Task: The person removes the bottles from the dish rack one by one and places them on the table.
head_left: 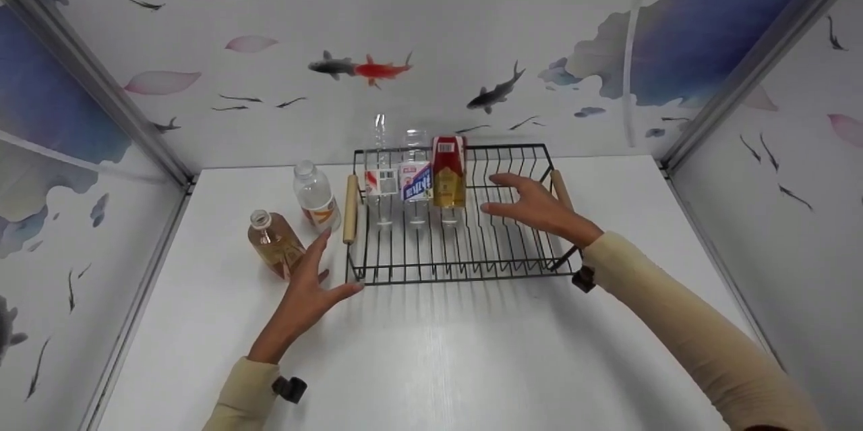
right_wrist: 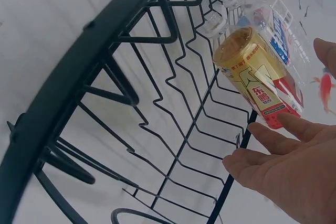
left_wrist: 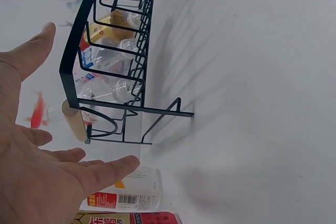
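Note:
My left hand (head_left: 303, 293), thumb and fingers spread, is by the front left corner of a black wire dish rack (head_left: 519, 278). It holds nothing. Just beyond its fingers stand an uncapped clear plastic bottle (head_left: 312, 188) with an orange-marked label and an uncapped gold-tinted bottle (head_left: 275, 242). Over the rack's right part, my right hand (head_left: 532, 207) hovers with parted fingers, also holding nothing. Three bottles lean neck down in the rack: a clear one with a red-and-white label (head_left: 382, 183), one labelled blue and white (head_left: 416, 183), and a red-and-gold one (right_wrist: 257, 80) nearest the right hand.
Wooden handles (head_left: 350, 208) are fixed to both short sides of the rack. It sits on a white table (head_left: 431, 357), close to a back wall (head_left: 431, 33) painted with fish. Side walls enclose the table on the left and right.

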A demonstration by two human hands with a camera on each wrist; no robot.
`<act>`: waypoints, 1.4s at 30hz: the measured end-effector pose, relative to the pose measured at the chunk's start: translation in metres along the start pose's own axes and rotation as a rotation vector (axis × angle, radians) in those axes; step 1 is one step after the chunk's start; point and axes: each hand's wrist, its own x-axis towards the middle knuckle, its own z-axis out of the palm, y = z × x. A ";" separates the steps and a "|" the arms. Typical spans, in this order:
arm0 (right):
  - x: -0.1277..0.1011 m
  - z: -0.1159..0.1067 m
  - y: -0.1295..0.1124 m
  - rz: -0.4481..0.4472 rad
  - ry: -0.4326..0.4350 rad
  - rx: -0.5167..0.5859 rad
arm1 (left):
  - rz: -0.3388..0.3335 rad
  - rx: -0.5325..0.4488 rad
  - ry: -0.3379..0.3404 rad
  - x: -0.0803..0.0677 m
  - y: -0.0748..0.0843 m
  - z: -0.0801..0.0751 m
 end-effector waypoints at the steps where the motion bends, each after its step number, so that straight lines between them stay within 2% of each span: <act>1: 0.002 0.001 0.000 0.000 -0.003 -0.005 | -0.003 -0.001 0.001 0.001 0.000 0.001; 11: 0.020 0.009 -0.001 0.045 -0.045 0.003 | 0.013 -0.017 0.015 0.007 -0.003 0.009; 21: 0.029 0.012 -0.001 0.041 -0.061 0.026 | -0.028 -0.026 0.031 0.011 -0.004 0.018; 30: 0.041 0.017 0.002 0.060 -0.074 0.065 | 0.008 -0.071 0.017 0.017 -0.007 0.023; 42: 0.058 0.026 0.002 0.065 -0.081 0.102 | 0.005 -0.105 0.001 0.018 -0.010 0.026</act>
